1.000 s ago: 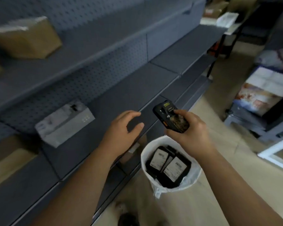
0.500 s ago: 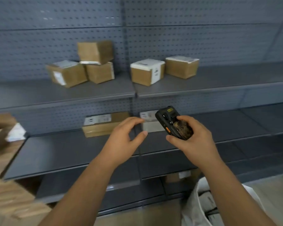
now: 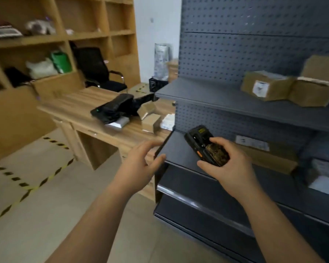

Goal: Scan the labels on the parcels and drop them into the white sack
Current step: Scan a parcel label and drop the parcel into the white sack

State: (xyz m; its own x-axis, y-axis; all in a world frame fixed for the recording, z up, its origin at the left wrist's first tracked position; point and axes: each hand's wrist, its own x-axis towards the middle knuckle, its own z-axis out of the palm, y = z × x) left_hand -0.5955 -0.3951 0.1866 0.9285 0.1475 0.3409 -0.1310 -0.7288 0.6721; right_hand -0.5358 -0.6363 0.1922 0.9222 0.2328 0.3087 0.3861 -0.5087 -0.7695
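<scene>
Standing at the end of the grey metal shelving (image 3: 235, 100), a person paused between parcels, no white sack anywhere in sight. Behind and to the left rose a tall wooden bookcase (image 3: 65, 37), and below it a wooden worktop (image 3: 78, 109) carried a black device (image 3: 112, 109), a pair of small cardboard boxes (image 3: 150, 118) and some white packets (image 3: 168, 121), with a black office chair (image 3: 95, 69) parked beyond.

Cardboard parcels (image 3: 266, 85) sat on the upper shelf at the right, one showing a white label, another stacked on its neighbour. A flat parcel (image 3: 264, 149) with a pale label lay on the middle shelf, and further blurred packages lay at the far right edge. None of these was in hand, so a good share of the scanning and dropping appeared to be left; how many parcels had already gone into the sack could not be judged from this view.

The right hand (image 3: 230, 168) gripped a black handheld scanner (image 3: 207, 147), fingers wrapped round its lower body, its head tilted up and away toward the shelving. The left hand (image 3: 141, 166) hovered by the corner of the middle shelf, fingers loosely curved and grasping nothing, well apart from the nearest parcel.
</scene>
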